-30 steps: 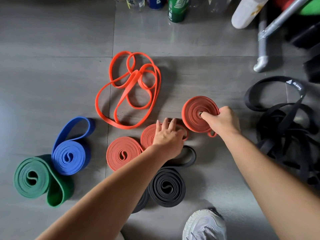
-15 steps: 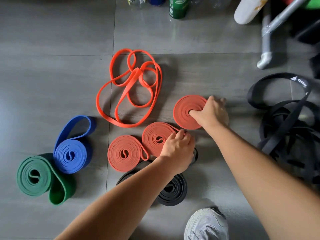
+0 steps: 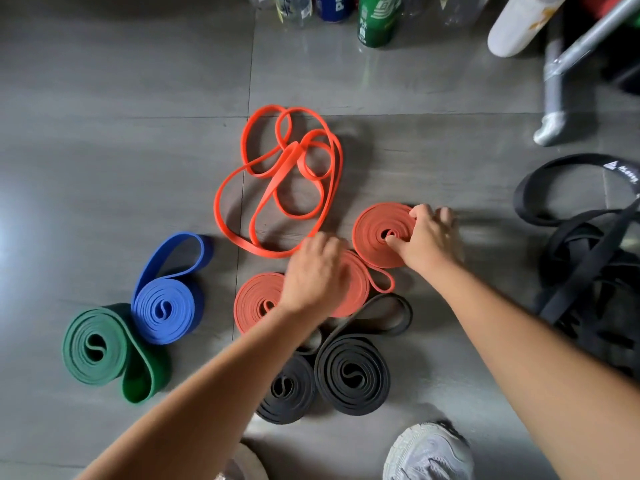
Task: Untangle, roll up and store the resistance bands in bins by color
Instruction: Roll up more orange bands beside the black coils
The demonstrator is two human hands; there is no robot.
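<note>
Three rolled red bands lie on the grey floor. My right hand [image 3: 429,242] grips the right red roll [image 3: 375,223], thumb in its centre hole and fingers over its far edge. My left hand [image 3: 315,271], motion-blurred, lies over the middle red roll [image 3: 358,289] with loosely bent fingers. The left red roll [image 3: 254,299] touches the middle one. A loose orange band [image 3: 290,155] lies tangled just beyond my left hand. A blue roll [image 3: 162,310] and a green roll [image 3: 93,344] sit at the left. Two black rolls [image 3: 353,374] lie under my left forearm.
A tangled heap of black bands [image 3: 588,265] fills the right side. Bottles and cans [image 3: 375,19] line the far edge, beside a metal frame leg [image 3: 554,98]. My shoe [image 3: 427,452] is at the bottom. No bin is in view.
My left hand slid up and left across the middle red roll. My right hand laid its red roll nearly flat on the floor and shifted its grip to the centre and rim.
</note>
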